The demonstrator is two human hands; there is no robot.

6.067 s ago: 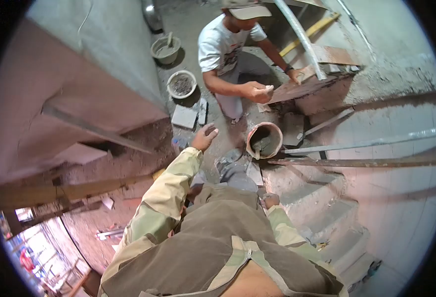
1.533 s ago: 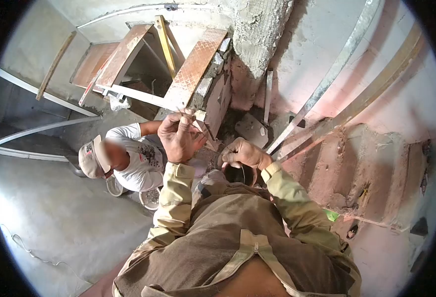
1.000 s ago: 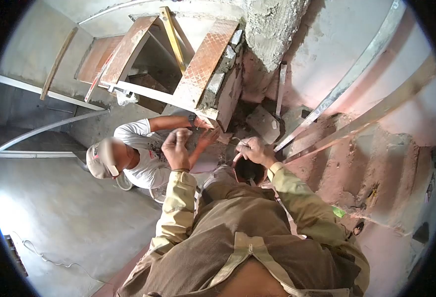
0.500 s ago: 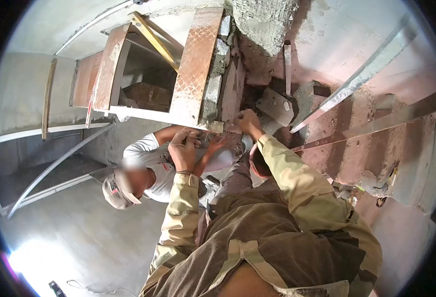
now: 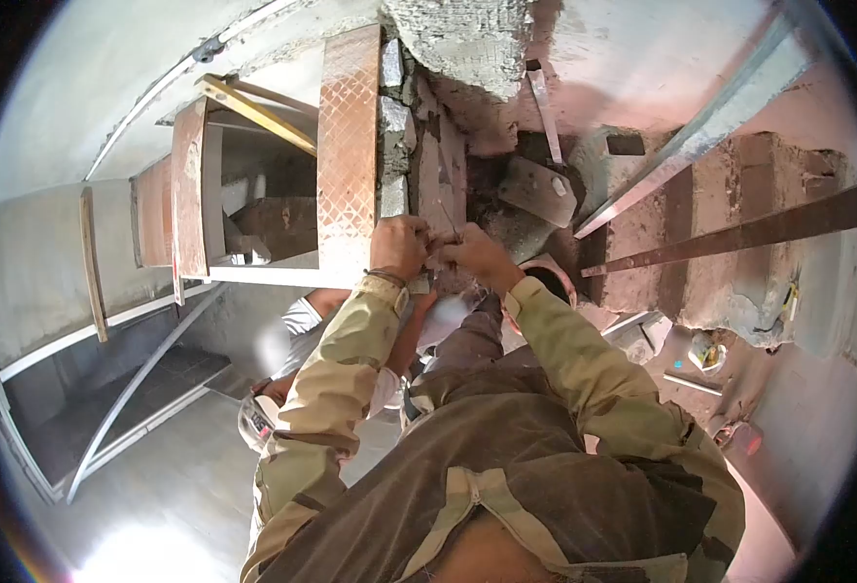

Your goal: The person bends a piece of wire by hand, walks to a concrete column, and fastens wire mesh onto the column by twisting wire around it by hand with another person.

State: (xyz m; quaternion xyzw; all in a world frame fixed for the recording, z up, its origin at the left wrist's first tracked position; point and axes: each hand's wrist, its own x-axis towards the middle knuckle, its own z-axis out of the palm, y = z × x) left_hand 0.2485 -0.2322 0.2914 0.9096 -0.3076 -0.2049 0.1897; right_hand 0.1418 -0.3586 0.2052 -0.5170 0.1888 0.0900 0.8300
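My left hand (image 5: pixel 399 245) is closed at the lower end of the patterned tile strip (image 5: pixel 349 146), beside the rough mortar edge (image 5: pixel 394 146). What its fingers hold is too small to make out. Close to its right, my right hand (image 5: pixel 479 257) has its fingers pinched together, with a thin dark strand near the fingertips. Both hands nearly meet in front of the narrow wall face (image 5: pixel 440 165). Below them, partly hidden by my left sleeve, a co-worker's forearm (image 5: pixel 413 330) reaches up toward the same corner.
A trowel-like plate (image 5: pixel 537 190) lies in the dark recess. A bucket (image 5: pixel 551 277) stands below my right hand. Two long metal bars (image 5: pixel 681 136) slant in from the right over the steps (image 5: pixel 720 243). A yellow level (image 5: pixel 258 115) leans across the tiled opening. The co-worker's cap (image 5: pixel 253 423) is at lower left.
My left hand has moved up and right, closer to my right hand. The view has shifted, and the co-worker is now mostly behind my left sleeve.
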